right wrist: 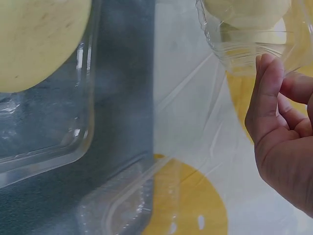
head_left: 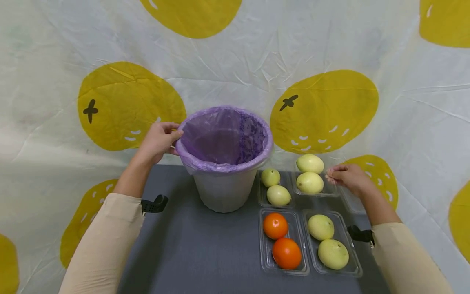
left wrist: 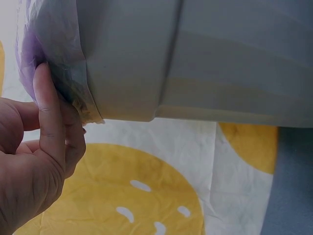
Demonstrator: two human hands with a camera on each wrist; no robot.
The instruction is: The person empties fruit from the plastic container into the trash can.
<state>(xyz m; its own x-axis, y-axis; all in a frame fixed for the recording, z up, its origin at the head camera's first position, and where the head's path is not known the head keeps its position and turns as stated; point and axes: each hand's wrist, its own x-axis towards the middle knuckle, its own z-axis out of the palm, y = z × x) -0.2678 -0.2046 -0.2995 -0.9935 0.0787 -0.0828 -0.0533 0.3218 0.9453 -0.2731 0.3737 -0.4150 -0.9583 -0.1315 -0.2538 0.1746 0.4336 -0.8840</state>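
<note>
A pale grey bin [head_left: 225,192], lined with a purple plastic bag [head_left: 211,161], stands upright near the back of the table. My left hand [head_left: 160,141] grips its rim at the left, thumb over the lined edge; the left wrist view shows fingers [left wrist: 49,112] against the outside of the bag. On the right, my right hand [head_left: 349,178] pinches the edge of a clear plastic tray [head_left: 330,189] between thumb and fingers. Two pale yellow round fruits [head_left: 310,182] sit in that tray. The right wrist view shows this tray [right wrist: 232,54] raised above the table.
Beside the bin is a tray with two yellow-green fruits [head_left: 278,195]. Nearer are a tray with two orange fruits [head_left: 287,253] and one with two pale green fruits [head_left: 333,254]. Another clear tray [head_left: 354,202] lies at the right edge. A fruit-patterned cloth [head_left: 227,61] hangs behind.
</note>
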